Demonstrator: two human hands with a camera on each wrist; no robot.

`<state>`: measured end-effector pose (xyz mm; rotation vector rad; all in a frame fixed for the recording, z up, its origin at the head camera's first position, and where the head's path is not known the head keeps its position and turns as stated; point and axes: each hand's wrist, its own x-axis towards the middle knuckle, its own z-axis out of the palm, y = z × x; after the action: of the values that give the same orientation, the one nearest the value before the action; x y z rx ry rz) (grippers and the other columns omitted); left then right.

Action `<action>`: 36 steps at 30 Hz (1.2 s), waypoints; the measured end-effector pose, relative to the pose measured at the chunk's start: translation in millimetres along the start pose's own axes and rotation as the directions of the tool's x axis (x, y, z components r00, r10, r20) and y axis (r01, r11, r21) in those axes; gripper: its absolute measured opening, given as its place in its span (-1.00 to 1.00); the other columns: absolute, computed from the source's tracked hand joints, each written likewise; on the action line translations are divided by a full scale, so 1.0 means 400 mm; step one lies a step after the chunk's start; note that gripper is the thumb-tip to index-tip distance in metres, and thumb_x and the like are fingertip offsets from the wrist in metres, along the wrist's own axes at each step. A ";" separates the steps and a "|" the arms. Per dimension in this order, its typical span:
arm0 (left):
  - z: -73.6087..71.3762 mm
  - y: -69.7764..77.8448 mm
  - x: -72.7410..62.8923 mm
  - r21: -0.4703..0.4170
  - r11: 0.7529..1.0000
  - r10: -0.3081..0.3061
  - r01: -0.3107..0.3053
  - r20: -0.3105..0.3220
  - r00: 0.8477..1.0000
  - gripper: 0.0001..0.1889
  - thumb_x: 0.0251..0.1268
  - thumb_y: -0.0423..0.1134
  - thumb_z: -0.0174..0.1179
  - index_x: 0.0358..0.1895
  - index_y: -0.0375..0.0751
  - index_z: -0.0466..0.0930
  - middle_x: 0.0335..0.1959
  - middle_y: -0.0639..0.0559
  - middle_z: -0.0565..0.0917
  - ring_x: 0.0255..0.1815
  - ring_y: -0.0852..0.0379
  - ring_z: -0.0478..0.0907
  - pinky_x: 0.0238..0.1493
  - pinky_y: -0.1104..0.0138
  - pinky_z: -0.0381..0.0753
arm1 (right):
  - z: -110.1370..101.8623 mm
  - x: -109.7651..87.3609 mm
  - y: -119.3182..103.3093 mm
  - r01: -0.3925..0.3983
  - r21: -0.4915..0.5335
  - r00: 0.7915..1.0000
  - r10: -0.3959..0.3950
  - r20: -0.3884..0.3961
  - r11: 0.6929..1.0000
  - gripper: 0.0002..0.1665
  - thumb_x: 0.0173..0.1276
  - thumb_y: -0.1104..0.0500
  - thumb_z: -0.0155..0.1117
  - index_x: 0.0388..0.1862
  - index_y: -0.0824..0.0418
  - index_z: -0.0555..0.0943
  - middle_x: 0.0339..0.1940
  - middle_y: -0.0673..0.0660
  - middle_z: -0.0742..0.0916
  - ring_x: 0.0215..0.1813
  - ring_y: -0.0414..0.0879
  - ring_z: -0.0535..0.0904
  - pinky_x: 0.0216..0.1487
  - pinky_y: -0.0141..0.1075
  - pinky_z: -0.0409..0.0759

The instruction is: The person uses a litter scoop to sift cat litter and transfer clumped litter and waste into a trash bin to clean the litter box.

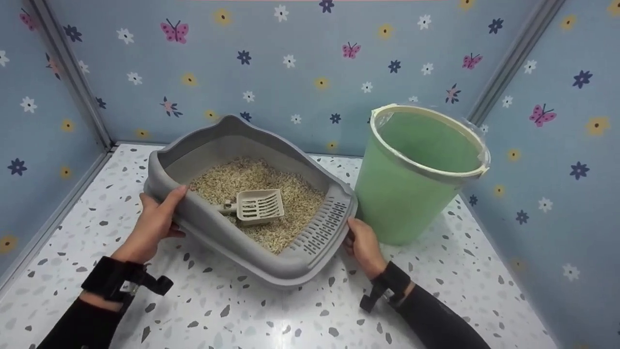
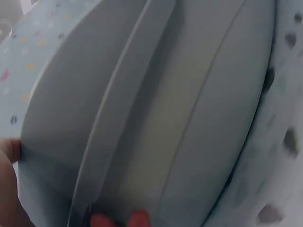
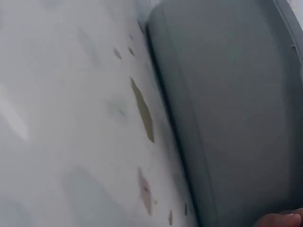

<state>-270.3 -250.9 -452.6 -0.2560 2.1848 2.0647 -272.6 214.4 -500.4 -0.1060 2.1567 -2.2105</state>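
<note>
A grey cat litter box stands at an angle on the table, with tan granular litter inside. On the litter lies a beige slotted litter scoop, its handle towards the left wall. My left hand grips the box's left side, thumb over the rim and fingers under its lip. At the slotted front end, my right hand holds the edge, the fingers partly hidden beneath it. Both wrist views show the box's outer wall down close to the table.
Just right of the box stands a tall green bin with a cream rim and clear plastic around its top. Patterned blue panels enclose the speckled white table at the back and both sides.
</note>
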 end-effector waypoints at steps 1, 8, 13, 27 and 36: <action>-0.005 0.001 0.011 -0.014 1.000 0.004 -0.004 0.012 1.000 0.37 0.60 0.44 0.06 0.59 -0.05 -1.07 0.68 -0.71 -0.09 -0.25 0.14 0.72 -0.14 0.17 0.85 | 0.000 -0.009 0.000 0.000 -0.005 1.000 0.000 0.013 1.000 -0.48 0.87 0.00 -0.20 -0.31 0.15 0.53 -0.61 -0.03 0.39 -0.59 -0.17 0.23 -0.57 -0.33 0.19; 0.066 -0.006 -0.014 0.052 0.998 0.044 -0.044 0.001 0.999 0.24 0.63 0.47 0.03 0.76 -0.16 -0.69 0.11 -0.39 0.44 -0.30 0.10 0.51 -0.32 0.18 0.74 | -0.024 0.008 -0.011 0.006 -0.056 0.998 -0.009 -0.058 0.998 -0.45 0.87 -0.03 -0.09 -0.36 0.14 0.60 -0.63 -0.02 0.48 -0.60 -0.19 0.29 -0.60 -0.36 0.22; 0.139 -0.024 -0.053 0.111 0.990 0.092 -0.091 -0.004 0.996 0.34 0.64 0.42 0.12 0.69 -0.30 -0.81 -0.21 -0.05 0.40 -0.48 0.14 0.40 -0.50 0.23 0.64 | -0.032 0.033 -0.012 0.008 -0.017 0.996 -0.009 -0.088 1.000 -0.41 0.89 -0.10 -0.16 -0.35 0.12 0.58 -0.59 -0.05 0.48 -0.60 -0.19 0.27 -0.59 -0.35 0.22; 0.102 -0.034 -0.019 0.173 0.973 0.156 -0.153 -0.004 0.988 0.20 0.68 0.41 0.06 0.80 -0.26 -0.53 -0.02 -0.18 0.45 -0.38 0.09 0.45 -0.44 0.25 0.58 | -0.037 0.024 -0.004 -0.008 -0.081 1.000 0.006 -0.022 0.997 -0.44 0.86 -0.05 -0.08 -0.39 0.13 0.57 -0.66 -0.03 0.46 -0.65 -0.21 0.25 -0.64 -0.37 0.20; 0.133 -0.052 -0.054 0.149 0.973 0.176 -0.176 0.008 0.984 0.25 0.67 0.36 0.16 0.81 -0.11 -0.67 -0.28 -0.04 0.44 -0.56 0.15 0.39 -0.53 0.22 0.55 | -0.039 0.042 -0.005 0.011 -0.030 1.000 -0.012 -0.023 0.999 -0.46 0.88 -0.07 -0.12 -0.28 0.15 0.61 -0.60 -0.08 0.42 -0.63 -0.24 0.22 -0.60 -0.38 0.18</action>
<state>-246.3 -197.9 -471.5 -0.0534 2.4306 1.9711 -290.6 228.6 -498.7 -0.0945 2.2073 -2.1968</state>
